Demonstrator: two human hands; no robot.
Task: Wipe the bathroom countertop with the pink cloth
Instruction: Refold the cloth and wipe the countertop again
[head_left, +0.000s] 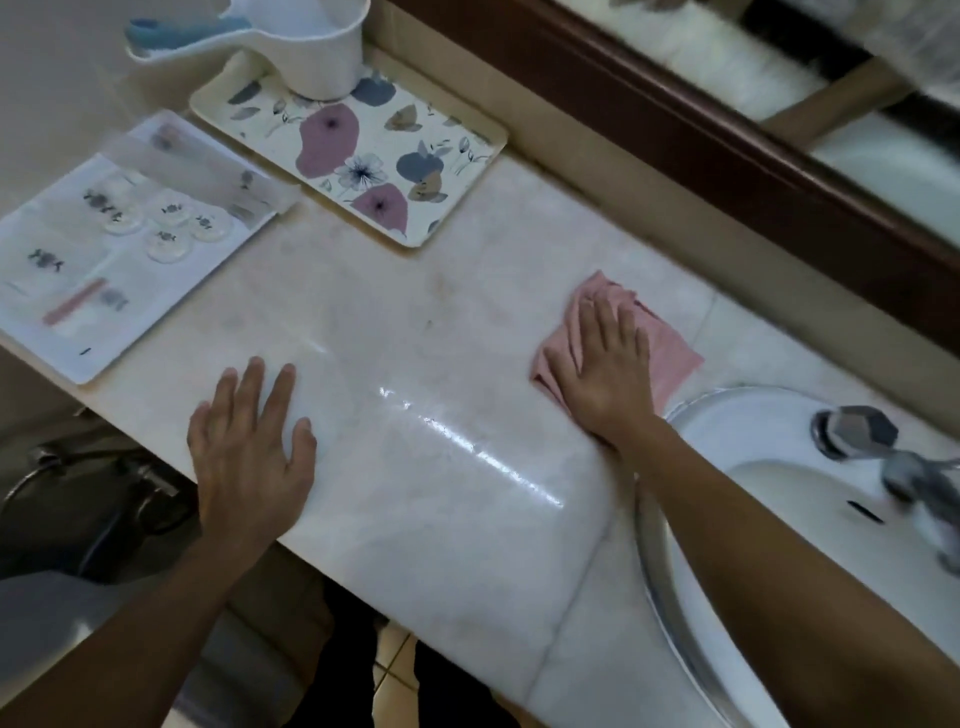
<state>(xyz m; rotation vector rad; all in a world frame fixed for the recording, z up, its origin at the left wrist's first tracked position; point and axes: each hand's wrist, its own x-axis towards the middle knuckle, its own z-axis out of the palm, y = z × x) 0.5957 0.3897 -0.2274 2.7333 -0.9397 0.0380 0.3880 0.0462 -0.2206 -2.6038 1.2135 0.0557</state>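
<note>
Head view, looking down on a pale marble countertop (415, 322).

- Cloth (670, 348): pink and crumpled, lying flat on the counter toward the back right, just beside the sink (727, 415) rim. One corner is seen pointing toward the back wall.
- Right hand (605, 374): laid palm down on the cloth, fingers straight and slightly spread, pressing it to the surface. Nothing is gripped. The forearm is seen crossing the sink's near rim.
- Left hand (249, 441): placed flat on the bare counter at the front edge, well apart from the cloth. Fingers are spread and straight, nothing is held.
- Faint brownish marks are seen on the stone between the two hands and further back. A bright streak of glare is noted across the middle.
- Tap (883, 457): chrome, blurred, mounted at the sink's far side.
- Tray (415, 171): floral print, set at the back left against the wall. A white dipper (311, 52) is stood on its far end.
- Packet (104, 260): clear plastic, flat, at the left end of the counter just beside the tray. Small round items are seen inside; print is too blurred to read.
- Mirror (779, 78): dark wood frame, running along the back wall.
</note>
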